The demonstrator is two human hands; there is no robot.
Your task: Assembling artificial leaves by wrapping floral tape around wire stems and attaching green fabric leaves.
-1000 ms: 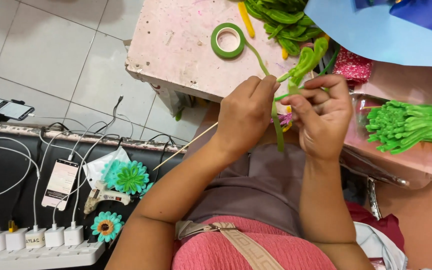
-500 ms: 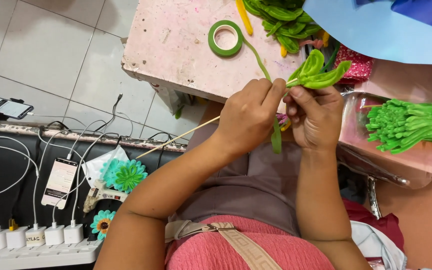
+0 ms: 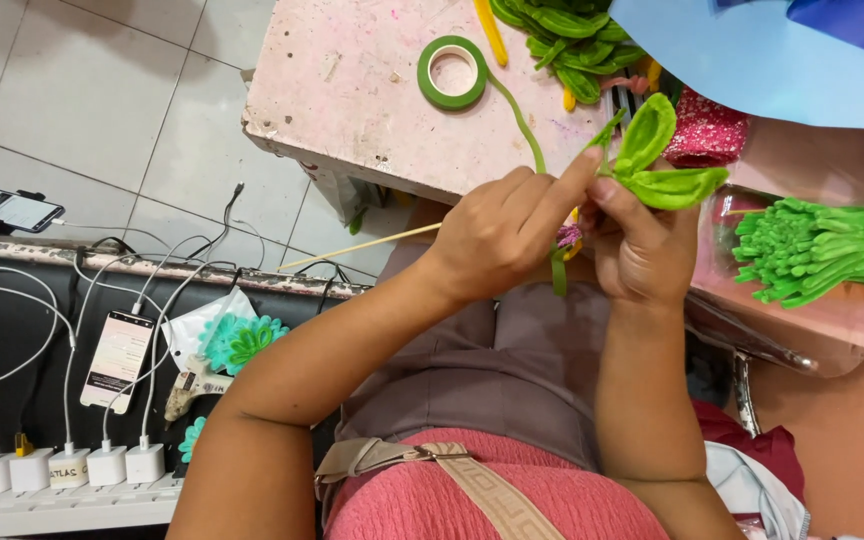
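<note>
Left hand [image 3: 507, 235] pinches the thin wooden stick [image 3: 362, 247] and green tape strip [image 3: 524, 125] together at the leaf base, over the lap at the table [image 3: 352, 100] edge. Right hand [image 3: 642, 245] grips the fuzzy green leaves [image 3: 667, 165], fingers closed, steadying them for wrapping. Tape roll [image 3: 452, 72] lies flat, strip feeding off it.
</note>
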